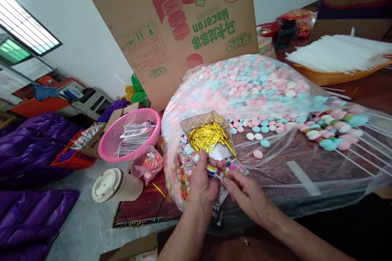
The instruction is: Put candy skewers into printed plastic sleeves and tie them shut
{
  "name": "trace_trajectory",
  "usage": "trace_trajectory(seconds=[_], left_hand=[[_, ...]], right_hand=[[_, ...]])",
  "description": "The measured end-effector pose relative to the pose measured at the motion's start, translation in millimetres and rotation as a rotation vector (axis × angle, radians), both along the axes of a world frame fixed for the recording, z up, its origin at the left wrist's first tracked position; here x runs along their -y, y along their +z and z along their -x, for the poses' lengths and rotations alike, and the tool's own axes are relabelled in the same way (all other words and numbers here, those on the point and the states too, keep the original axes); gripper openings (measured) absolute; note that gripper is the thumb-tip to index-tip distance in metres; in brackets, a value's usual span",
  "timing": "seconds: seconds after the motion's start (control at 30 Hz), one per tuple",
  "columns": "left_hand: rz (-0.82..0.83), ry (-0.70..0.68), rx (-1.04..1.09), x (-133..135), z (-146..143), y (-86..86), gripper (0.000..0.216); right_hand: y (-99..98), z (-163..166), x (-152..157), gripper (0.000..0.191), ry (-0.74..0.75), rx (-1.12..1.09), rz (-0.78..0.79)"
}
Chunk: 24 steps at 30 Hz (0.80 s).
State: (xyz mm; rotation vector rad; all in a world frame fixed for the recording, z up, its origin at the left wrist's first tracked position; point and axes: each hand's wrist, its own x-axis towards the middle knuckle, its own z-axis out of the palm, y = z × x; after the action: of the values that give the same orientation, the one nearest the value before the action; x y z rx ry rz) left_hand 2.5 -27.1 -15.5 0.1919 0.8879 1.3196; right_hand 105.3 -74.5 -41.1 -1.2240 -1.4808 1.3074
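Candy packet [228,168], seemingly not yet tied, is pinched between fingers [204,165] of left hand [200,185] and right hand [246,196] just above the counter [147,206]; gold twist ties [210,135], filled skewers [330,130] and heaped loose candies [245,85] lie beyond, largely unpacked.

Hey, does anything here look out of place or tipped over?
The cardboard box behind the candy bag stands upside down: its Macaron print reads inverted. One gold tie lies alone on the table, left of the left hand, apart from the bundle.
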Motion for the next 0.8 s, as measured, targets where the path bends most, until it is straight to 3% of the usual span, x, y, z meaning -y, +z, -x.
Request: trace_trajectory(seconds=[0.1,0.17,0.37,0.5,0.6,0.7,0.8], left_hand=[[-0.012,0.059,-0.007,-3.4,7.7,2.0,0.027],[-0.006,0.027,0.007,-1.2,5.3,1.2,0.029],[0.001,-0.112,-0.073,17.1,-15.3,-11.4,0.045],[-0.016,-0.175,-0.160,26.5,-9.1,-17.5,0.034],[-0.028,-0.301,-0.061,24.8,8.1,-12.4,0.040],[-0.122,-0.219,0.037,14.8,20.6,-1.6,0.049],[-0.137,-0.135,0.010,8.1,13.7,2.2,0.032]], right_hand=[[-5.4,-3.2,7.2,0.032,0.007,0.192,-0.183],[-10.8,-1.0,10.3,0.030,-0.019,0.269,-0.262],[-20.1,9.0,0.3,0.027,-0.093,0.254,-0.336],[-13.5,0.7,-8.4,0.027,-0.130,0.143,-0.212],[-4.9,-8.7,-8.2,0.034,-0.031,0.075,-0.099],[1.0,-10.3,-3.4,0.040,0.075,-0.057,0.049],[0.7,-2.8,-0.3,0.043,0.094,-0.145,0.146]])
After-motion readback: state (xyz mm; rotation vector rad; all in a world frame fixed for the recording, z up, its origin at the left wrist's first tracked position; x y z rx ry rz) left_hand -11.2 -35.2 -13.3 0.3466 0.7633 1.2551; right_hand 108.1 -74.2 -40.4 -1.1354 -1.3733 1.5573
